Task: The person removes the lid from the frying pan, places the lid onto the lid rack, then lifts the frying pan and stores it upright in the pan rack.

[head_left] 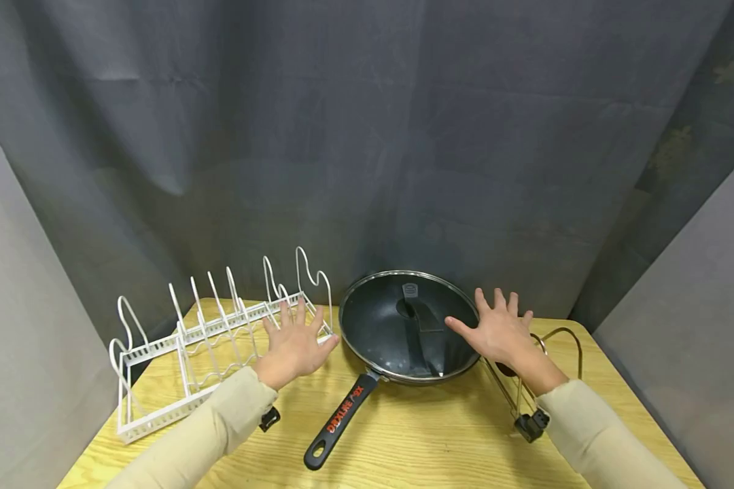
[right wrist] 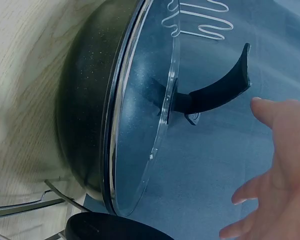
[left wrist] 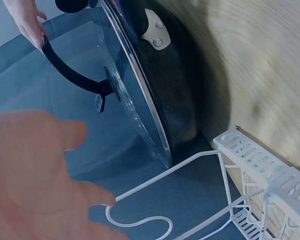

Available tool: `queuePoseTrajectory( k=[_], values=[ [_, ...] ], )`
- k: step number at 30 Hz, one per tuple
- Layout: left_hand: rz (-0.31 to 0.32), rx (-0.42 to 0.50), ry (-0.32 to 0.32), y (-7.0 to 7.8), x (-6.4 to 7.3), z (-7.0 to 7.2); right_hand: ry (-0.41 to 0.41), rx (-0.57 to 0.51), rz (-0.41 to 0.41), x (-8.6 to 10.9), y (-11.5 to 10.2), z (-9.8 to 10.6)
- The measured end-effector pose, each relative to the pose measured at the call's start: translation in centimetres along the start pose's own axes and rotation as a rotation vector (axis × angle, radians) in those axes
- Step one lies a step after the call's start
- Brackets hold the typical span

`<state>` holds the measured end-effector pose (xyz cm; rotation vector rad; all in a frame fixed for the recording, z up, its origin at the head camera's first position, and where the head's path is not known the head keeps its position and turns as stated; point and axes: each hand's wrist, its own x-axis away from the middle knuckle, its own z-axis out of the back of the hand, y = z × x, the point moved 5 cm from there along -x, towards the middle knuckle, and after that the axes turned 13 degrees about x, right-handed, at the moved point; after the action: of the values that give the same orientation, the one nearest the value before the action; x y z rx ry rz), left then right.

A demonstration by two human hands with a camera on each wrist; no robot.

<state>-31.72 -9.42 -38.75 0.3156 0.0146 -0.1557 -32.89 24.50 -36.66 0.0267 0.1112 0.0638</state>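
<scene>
My left hand (head_left: 293, 346) hovers above the table with fingers spread, between a white wire rack (head_left: 153, 354) and a black wok (head_left: 342, 421). A domed glass lid (head_left: 373, 319) with a steel rim covers the wok. An upright black lid handle (right wrist: 215, 95) rises from its middle. Over the wok's right side, my right hand (head_left: 501, 333) is held out with fingers spread too. In the right wrist view its thumb is near the tip of the lid handle, with nothing gripped. The wok's long handle points toward me, with red lettering on it.
A thin metal wire stand (head_left: 580, 350) is at the right, partly behind my right forearm. A dark rounded piece (right wrist: 115, 227) shows beside it in the right wrist view. The wooden table (head_left: 428, 441) has a grey curtain (head_left: 367, 136) behind it and pale walls either side.
</scene>
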Motion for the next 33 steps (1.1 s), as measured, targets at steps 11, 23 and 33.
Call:
queuePoseTrajectory(
  k=[11,23,33],
  values=[
    [-0.027,-0.028,-0.002,1.0,0.7,0.1,0.041,-0.135,0.065,0.1,-1.0,0.2],
    [-0.115,0.049,0.012,2.1,1.5,-0.7,0.141,-0.256,0.116,0.4,-2.2,0.4],
    [-0.192,0.267,-0.130,2.7,2.9,-2.5,0.071,-0.343,0.169,0.1,-3.8,-0.5]
  ],
)
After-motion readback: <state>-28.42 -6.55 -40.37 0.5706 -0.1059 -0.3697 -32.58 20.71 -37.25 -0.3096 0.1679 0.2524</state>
